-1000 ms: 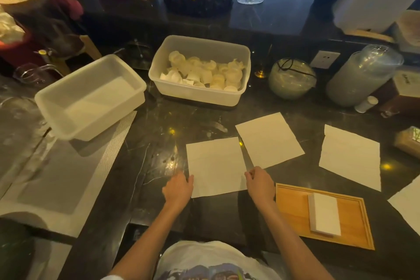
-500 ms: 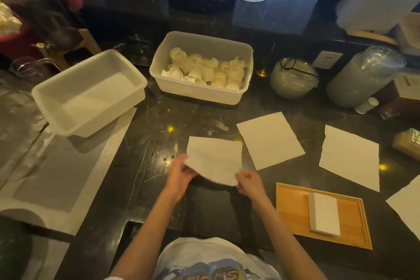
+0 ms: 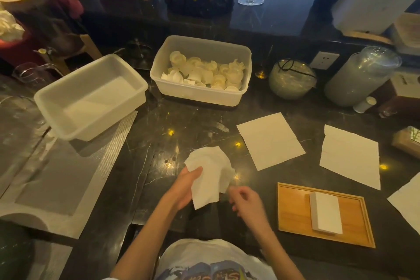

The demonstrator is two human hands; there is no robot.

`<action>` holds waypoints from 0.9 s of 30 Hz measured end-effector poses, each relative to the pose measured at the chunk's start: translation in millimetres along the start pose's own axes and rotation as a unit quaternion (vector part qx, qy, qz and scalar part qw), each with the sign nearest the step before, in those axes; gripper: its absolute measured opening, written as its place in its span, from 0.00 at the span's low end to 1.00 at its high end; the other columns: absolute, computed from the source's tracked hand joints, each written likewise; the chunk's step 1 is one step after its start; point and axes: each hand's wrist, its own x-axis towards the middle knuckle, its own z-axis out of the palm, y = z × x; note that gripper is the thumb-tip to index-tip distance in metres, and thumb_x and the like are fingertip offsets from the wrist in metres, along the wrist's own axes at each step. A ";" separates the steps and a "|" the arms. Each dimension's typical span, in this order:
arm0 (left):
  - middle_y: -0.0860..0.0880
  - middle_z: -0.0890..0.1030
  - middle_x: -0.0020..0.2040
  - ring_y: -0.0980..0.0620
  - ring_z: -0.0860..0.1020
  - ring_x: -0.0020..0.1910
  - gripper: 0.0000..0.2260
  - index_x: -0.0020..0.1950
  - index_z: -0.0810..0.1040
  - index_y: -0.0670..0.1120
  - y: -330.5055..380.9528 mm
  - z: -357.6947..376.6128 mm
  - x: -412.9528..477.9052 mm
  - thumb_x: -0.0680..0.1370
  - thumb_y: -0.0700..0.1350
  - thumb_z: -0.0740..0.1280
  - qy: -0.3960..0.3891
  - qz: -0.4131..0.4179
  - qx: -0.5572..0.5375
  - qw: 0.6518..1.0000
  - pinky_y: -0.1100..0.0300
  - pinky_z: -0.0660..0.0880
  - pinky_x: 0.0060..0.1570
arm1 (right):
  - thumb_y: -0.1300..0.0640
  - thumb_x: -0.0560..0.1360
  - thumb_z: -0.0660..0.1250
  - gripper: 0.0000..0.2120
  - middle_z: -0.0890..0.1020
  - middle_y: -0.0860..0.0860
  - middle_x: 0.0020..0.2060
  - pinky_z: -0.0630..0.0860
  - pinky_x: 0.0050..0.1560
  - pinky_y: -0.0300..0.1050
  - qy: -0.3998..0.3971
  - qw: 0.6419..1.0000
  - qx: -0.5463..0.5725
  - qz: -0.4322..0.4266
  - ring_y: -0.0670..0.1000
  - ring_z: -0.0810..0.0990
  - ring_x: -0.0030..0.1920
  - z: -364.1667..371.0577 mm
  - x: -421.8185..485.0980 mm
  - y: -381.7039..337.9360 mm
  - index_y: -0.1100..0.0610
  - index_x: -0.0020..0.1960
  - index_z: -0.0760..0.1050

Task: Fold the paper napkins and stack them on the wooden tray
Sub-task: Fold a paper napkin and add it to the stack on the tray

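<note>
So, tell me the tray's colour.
The tray is light orange-brown wood; the head view shows it.

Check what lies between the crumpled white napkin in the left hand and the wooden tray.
In the head view, only the empty right hand and bare dark marble counter lie between the crumpled white napkin, held by the left hand, and the wooden tray.

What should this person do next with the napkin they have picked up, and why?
Probably take its loose edge with the right hand. The napkin hangs crumpled from the left hand alone, above the counter, and needs both hands to be squared into a fold like the stack on the wooden tray.
</note>
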 end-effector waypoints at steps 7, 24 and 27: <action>0.41 0.82 0.61 0.39 0.81 0.63 0.19 0.66 0.76 0.48 48.6 -0.3 -43.5 0.76 0.44 0.72 -0.155 -0.040 0.062 0.985 0.44 0.80 0.56 | 0.34 0.80 0.54 0.27 0.81 0.48 0.65 0.76 0.66 0.53 -0.143 0.971 0.188 0.023 0.52 0.78 0.67 -52.6 15.1 -20.8 0.47 0.71 0.72; 0.44 0.85 0.59 0.45 0.83 0.61 0.12 0.65 0.79 0.41 53.0 38.6 -49.1 0.84 0.41 0.61 -0.130 0.012 0.130 0.983 0.56 0.83 0.50 | 0.52 0.77 0.71 0.15 0.86 0.54 0.56 0.84 0.52 0.51 -0.088 0.978 0.189 -0.006 0.53 0.86 0.55 -132.4 5.5 -34.1 0.57 0.61 0.80; 0.44 0.85 0.60 0.46 0.83 0.60 0.12 0.65 0.79 0.42 56.5 53.9 -48.4 0.84 0.41 0.61 -0.144 0.018 0.146 0.978 0.57 0.84 0.48 | 0.54 0.75 0.72 0.19 0.85 0.53 0.59 0.84 0.55 0.52 -0.121 0.972 0.203 -0.017 0.55 0.84 0.60 -159.4 0.3 -31.3 0.57 0.65 0.79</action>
